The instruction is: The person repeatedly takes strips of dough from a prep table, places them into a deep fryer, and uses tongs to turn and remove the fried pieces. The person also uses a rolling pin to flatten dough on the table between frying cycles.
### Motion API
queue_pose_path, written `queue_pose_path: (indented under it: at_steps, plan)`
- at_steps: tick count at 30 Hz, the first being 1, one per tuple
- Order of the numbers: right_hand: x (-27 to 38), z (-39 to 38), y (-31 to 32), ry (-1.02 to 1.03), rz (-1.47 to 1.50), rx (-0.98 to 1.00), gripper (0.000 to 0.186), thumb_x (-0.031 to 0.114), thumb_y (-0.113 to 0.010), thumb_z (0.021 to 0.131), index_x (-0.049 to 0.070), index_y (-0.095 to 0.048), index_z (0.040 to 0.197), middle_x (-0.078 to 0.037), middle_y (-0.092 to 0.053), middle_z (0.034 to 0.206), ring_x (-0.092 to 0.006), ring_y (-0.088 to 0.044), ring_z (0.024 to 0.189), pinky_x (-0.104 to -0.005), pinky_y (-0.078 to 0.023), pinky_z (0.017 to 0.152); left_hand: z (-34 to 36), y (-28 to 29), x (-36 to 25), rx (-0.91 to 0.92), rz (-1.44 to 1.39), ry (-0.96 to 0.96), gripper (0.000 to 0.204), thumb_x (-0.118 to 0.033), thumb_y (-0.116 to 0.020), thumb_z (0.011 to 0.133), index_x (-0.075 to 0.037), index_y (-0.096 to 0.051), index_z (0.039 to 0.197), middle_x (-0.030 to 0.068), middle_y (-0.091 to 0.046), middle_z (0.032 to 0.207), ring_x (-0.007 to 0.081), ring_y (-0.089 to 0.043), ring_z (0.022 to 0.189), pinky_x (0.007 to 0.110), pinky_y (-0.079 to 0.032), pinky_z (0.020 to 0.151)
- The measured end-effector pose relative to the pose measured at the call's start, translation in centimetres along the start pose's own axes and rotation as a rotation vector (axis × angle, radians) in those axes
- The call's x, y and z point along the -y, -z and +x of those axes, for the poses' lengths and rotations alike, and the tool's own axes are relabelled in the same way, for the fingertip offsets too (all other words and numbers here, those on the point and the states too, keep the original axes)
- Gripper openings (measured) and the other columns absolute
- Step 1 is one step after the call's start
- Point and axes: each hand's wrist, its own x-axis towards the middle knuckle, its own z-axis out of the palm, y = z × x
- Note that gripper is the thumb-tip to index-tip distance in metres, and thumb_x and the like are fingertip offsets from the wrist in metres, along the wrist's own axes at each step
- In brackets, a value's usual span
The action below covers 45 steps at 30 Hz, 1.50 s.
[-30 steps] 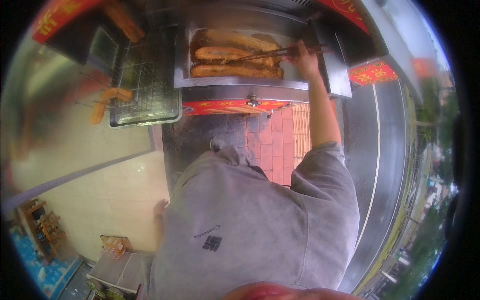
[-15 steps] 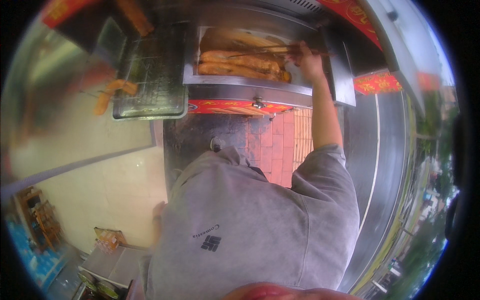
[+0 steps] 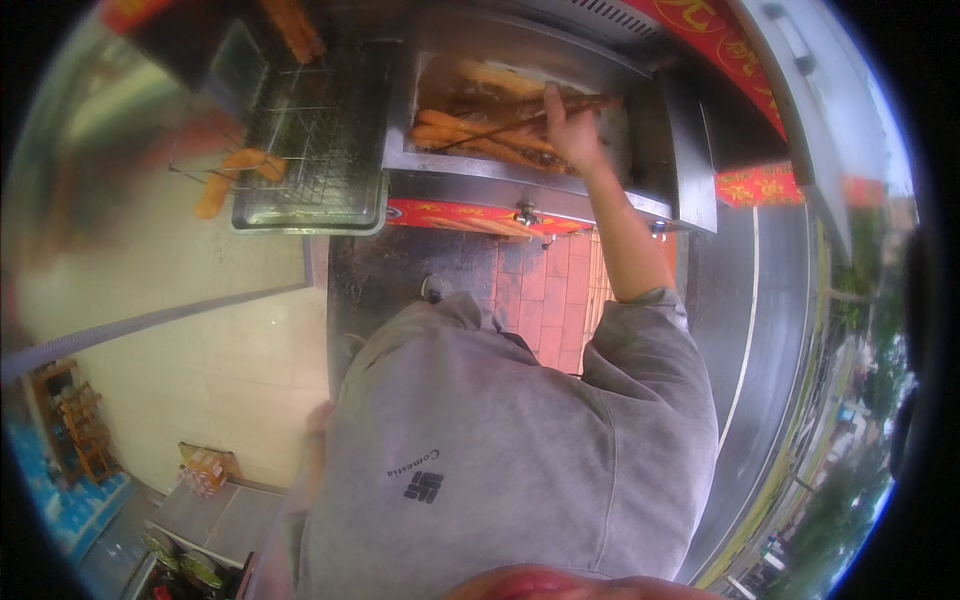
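Observation:
My right hand reaches over a metal fryer, its fingers closed round a pair of long dark chopsticks. The chopsticks slant down to the left, across the near fried dough sticks. Those golden-brown sticks lie side by side along the fryer's near side. Behind them, a paler dough stick lies in the oil, close to my fingertips. My left hand hangs low beside my body, blurred and partly hidden by my grey shirt; its fingers cannot be made out.
Left of the fryer stands a metal tray with a wire rack. Dough pieces hang at the rack's left side, and more fried dough sticks are behind it. A metal tap juts from the fryer's front.
My right hand has moved left over the fryer, and the chopsticks now slant lower across the near dough sticks. The view has shifted slightly. My left hand stays low at my side.

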Motion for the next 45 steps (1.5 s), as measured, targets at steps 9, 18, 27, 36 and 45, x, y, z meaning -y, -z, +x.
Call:
queue_pose_path:
  at_steps: [9,18,27,36,45]
  plan:
    - [-2.6,3.2,1.6,-0.1,0.185,-0.284,0.04,0.029,-0.045,0.099,-0.008,-0.049,0.11,-0.02,-0.066,0.089,-0.0308,-0.068,0.07,-0.0339,-0.06,0.059,-0.8,0.9,-1.1,0.055,0.111,0.004,0.05,-0.041,-0.051,0.09,-0.004,-0.057,0.124,0.0164,-0.059,0.125,0.0305,-0.055,0.117,0.041,-0.042,0.1]
    - [-8.6,0.5,10.6,-0.124,0.681,-0.438,0.036,0.022,-0.032,0.098,-0.007,-0.048,0.11,-0.024,-0.059,0.1,-0.0345,-0.064,0.079,-0.0364,-0.06,0.064,1.6,6.1,-0.8,0.096,0.185,-0.07,0.046,-0.034,-0.051,0.091,-0.003,-0.057,0.124,0.0172,-0.058,0.126,0.0304,-0.056,0.115,0.041,-0.044,0.099]
    - [-1.8,-9.7,12.0,0.011,0.877,-0.636,0.045,0.028,-0.029,0.101,-0.01,-0.052,0.11,-0.025,-0.06,0.106,-0.036,-0.06,0.098,-0.0403,-0.054,0.085,2.0,14.9,-0.3,0.144,0.362,-0.183,0.042,-0.027,-0.052,0.092,-0.002,-0.056,0.125,0.018,-0.057,0.126,0.0302,-0.057,0.114,0.042,-0.045,0.097]
    - [5.5,-12.2,5.5,0.351,0.78,-0.655,0.045,0.03,-0.034,0.099,-0.012,-0.048,0.11,-0.029,-0.056,0.107,-0.0428,-0.057,0.098,-0.046,-0.053,0.083,1.4,16.3,6.2,0.15,-0.868,0.331,0.04,-0.02,-0.047,0.096,-0.002,-0.046,0.132,0.0222,-0.053,0.126,0.0371,-0.061,0.099,0.045,-0.053,0.078]
    - [20.3,-6.6,-3.8,0.517,0.823,-0.44,0.049,0.03,-0.032,0.101,-0.013,-0.049,0.113,-0.032,-0.057,0.109,-0.0397,-0.061,0.097,-0.0447,-0.056,0.082,-2.0,14.3,9.6,0.161,-0.603,0.316,0.039,-0.026,-0.045,0.096,-0.005,-0.049,0.129,0.0188,-0.057,0.118,0.0373,-0.061,0.092,0.044,-0.052,0.074]
